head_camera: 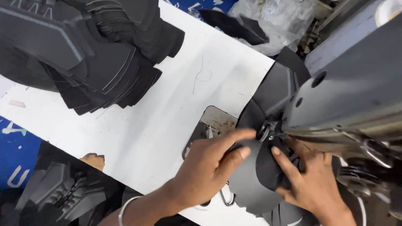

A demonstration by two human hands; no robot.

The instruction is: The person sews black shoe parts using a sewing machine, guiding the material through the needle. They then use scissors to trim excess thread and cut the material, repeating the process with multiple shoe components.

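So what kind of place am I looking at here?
Probably a stitching workshop, perhaps for footwear. An industrial sewing machine stands on a white table, both hands, left hand and right hand, feed a dark cut piece under it, and stacked dark cut pieces wait nearby.

Two hands work at the needle: left hand (207,167), right hand (312,182). One grey sewing machine (356,88). One white worktop (167,109). One metal needle plate (213,123). One fanned stack of dark cut pieces (104,62) (approx. a dozen+ layers, edges too close to count exactly). One clear plastic bag (272,21). One thin bangle (125,209) on the left wrist.
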